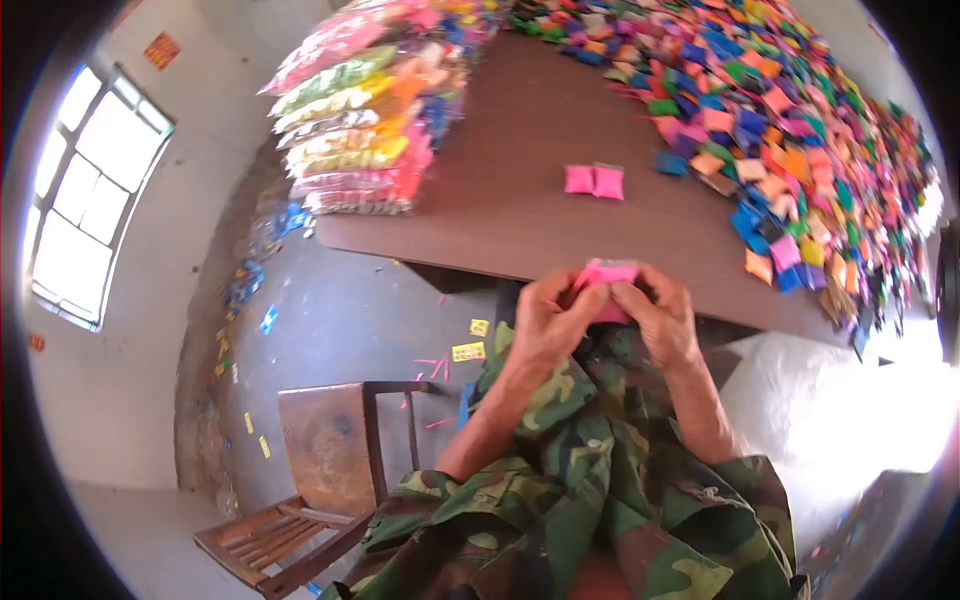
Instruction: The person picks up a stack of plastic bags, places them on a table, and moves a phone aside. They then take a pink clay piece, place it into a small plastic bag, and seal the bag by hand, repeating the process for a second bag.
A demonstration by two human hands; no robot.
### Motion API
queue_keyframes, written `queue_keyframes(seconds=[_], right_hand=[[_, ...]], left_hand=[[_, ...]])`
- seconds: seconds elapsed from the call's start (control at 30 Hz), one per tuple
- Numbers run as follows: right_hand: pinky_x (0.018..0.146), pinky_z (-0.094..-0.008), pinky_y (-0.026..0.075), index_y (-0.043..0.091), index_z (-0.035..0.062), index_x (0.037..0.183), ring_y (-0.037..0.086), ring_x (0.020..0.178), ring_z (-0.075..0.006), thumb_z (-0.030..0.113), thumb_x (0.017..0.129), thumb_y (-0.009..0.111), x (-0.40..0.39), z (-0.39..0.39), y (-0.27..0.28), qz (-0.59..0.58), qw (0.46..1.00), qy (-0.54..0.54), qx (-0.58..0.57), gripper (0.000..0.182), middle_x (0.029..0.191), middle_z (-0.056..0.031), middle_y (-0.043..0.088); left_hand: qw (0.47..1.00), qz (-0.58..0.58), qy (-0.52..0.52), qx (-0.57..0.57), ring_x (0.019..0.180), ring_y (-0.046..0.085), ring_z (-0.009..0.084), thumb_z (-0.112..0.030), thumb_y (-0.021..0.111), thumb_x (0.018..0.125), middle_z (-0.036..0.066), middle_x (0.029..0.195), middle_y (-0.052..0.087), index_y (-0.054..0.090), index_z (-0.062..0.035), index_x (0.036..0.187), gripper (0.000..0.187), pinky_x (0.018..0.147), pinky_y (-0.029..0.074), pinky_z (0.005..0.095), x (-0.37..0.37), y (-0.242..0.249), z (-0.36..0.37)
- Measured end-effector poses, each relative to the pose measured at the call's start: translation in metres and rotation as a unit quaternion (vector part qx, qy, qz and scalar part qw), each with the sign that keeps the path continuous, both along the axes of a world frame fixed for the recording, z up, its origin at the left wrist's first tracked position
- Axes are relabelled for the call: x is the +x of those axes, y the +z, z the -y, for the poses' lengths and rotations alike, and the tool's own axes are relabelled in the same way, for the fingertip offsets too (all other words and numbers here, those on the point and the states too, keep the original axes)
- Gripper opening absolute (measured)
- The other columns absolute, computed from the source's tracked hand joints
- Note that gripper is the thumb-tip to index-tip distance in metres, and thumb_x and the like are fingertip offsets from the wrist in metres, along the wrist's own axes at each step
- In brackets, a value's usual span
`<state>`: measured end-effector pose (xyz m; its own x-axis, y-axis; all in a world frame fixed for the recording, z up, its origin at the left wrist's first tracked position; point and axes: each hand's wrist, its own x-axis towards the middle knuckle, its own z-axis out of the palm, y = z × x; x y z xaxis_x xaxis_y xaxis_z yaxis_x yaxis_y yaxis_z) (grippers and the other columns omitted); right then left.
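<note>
Between my two hands, just over the table's near edge, is a small pink packet with a clear top strip. My left hand pinches it from the left, thumb across its front. From the right, my right hand grips the same packet with thumb and fingers. Parts of the packet are covered by my thumbs. Two more pink packets lie side by side on the brown table, a short way beyond my hands.
A big heap of small colourful packets covers the table's right side. Stacked clear bags of coloured packets stand at the left corner. On the floor are a wooden chair, yellow labels and pink strips. A white sack sits at right.
</note>
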<state>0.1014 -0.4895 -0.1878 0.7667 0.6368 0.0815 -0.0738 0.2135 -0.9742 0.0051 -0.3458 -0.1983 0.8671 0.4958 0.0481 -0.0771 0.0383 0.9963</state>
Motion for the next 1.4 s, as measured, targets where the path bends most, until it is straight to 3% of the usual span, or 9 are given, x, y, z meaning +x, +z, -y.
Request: queue_keyframes(seconds=[0.13, 0.23, 0.33, 0.57, 0.97, 1.07, 1.17, 1.27, 1.4], right_hand=[[0.074, -0.0233, 0.05, 0.071, -0.0005, 0.119, 0.059, 0.084, -0.0044, 0.016, 0.105, 0.07, -0.005, 0.007, 0.0, 0.001, 0.999, 0.037, -0.006, 0.021, 0.095, 0.0029, 0.068], [0.072, -0.0231, 0.049, 0.071, -0.0007, 0.116, 0.059, 0.084, -0.0039, 0.014, 0.105, 0.07, -0.008, 0.01, -0.001, 0.006, 1.0, 0.027, -0.007, 0.018, 0.095, 0.0029, 0.068], [0.07, -0.0227, 0.048, 0.072, -0.0011, 0.113, 0.059, 0.082, -0.0035, 0.011, 0.104, 0.07, -0.009, 0.009, -0.003, 0.037, 0.999, -0.013, 0.02, 0.015, 0.094, 0.0029, 0.069], [0.072, -0.0236, 0.051, 0.074, -0.0008, 0.11, 0.062, 0.081, -0.0043, 0.007, 0.104, 0.07, -0.018, 0.011, -0.008, 0.108, 0.993, -0.03, -0.021, 0.011, 0.09, 0.0025, 0.071], [0.078, -0.0249, 0.054, 0.072, -0.0025, 0.125, 0.063, 0.087, -0.0061, 0.014, 0.107, 0.066, -0.045, 0.001, -0.004, 0.087, 0.996, 0.035, -0.004, 0.025, 0.1, -0.0014, 0.073], [0.077, -0.0243, 0.053, 0.072, -0.0017, 0.124, 0.062, 0.085, -0.0057, 0.013, 0.107, 0.067, -0.047, 0.005, -0.007, 0.063, 0.998, 0.016, -0.024, 0.023, 0.096, 0.0005, 0.071], [0.074, -0.0234, 0.051, 0.075, -0.0005, 0.119, 0.061, 0.083, -0.0053, 0.01, 0.105, 0.068, -0.05, 0.004, -0.013, 0.033, 0.998, 0.008, 0.058, 0.019, 0.092, 0.0025, 0.071], [0.074, -0.0241, 0.051, 0.076, -0.0011, 0.113, 0.062, 0.083, -0.0061, 0.008, 0.103, 0.07, -0.049, 0.006, -0.022, 0.111, 0.994, -0.02, -0.001, 0.015, 0.092, 0.0008, 0.073], [0.08, -0.0291, 0.053, 0.075, -0.0028, 0.112, 0.064, 0.087, -0.0085, 0.009, 0.102, 0.07, -0.054, 0.008, -0.021, 0.173, 0.984, -0.043, 0.007, 0.016, 0.094, -0.0039, 0.074]], left_hand=[[0.995, 0.037, 0.04, 0.081, 0.075, 0.056, 0.002, -0.012, 0.076, 0.098, -0.003, 0.084, 0.068, 0.075, 0.0041, 0.1, 0.016, 0.064, 0.044, 0.0209, -0.005, 0.006, 0.001], [0.997, 0.028, 0.015, 0.077, 0.075, 0.056, 0.0025, -0.014, 0.078, 0.098, -0.003, 0.084, 0.069, 0.075, 0.004, 0.101, 0.018, 0.065, 0.044, 0.021, -0.009, 0.01, -0.001], [0.999, 0.052, 0.0, -0.004, 0.075, 0.056, 0.0028, -0.016, 0.08, 0.097, -0.004, 0.084, 0.068, 0.075, 0.0036, 0.104, 0.021, 0.065, 0.044, 0.021, -0.006, 0.01, 0.007], [0.999, 0.042, -0.019, 0.024, 0.075, 0.055, 0.0025, -0.017, 0.081, 0.097, -0.005, 0.085, 0.067, 0.076, 0.0025, 0.108, 0.023, 0.065, 0.043, 0.0211, -0.016, 0.007, 0.004], [0.996, 0.081, 0.042, 0.026, 0.069, 0.05, 0.0011, -0.016, 0.078, 0.099, -0.007, 0.078, 0.063, 0.075, 0.0025, 0.102, 0.019, 0.058, 0.038, 0.0215, -0.04, -0.002, -0.001], [0.997, 0.06, 0.039, 0.017, 0.069, 0.05, 0.0012, -0.017, 0.079, 0.098, -0.007, 0.078, 0.063, 0.075, 0.0023, 0.103, 0.02, 0.058, 0.037, 0.0214, -0.042, -0.001, 0.003], [0.999, 0.039, 0.026, -0.002, 0.068, 0.049, 0.0012, -0.018, 0.079, 0.098, -0.008, 0.079, 0.062, 0.076, 0.0019, 0.103, 0.021, 0.058, 0.037, 0.021, -0.044, -0.004, 0.005], [0.999, 0.034, 0.021, -0.026, 0.068, 0.048, 0.001, -0.018, 0.079, 0.098, -0.008, 0.079, 0.062, 0.076, 0.0014, 0.102, 0.02, 0.058, 0.035, 0.0207, -0.048, -0.007, 0.008], [0.998, 0.057, 0.02, -0.031, 0.068, 0.046, 0.0007, -0.017, 0.078, 0.099, -0.009, 0.078, 0.061, 0.076, 0.0014, 0.099, 0.018, 0.058, 0.033, 0.0209, -0.045, -0.014, 0.007]])
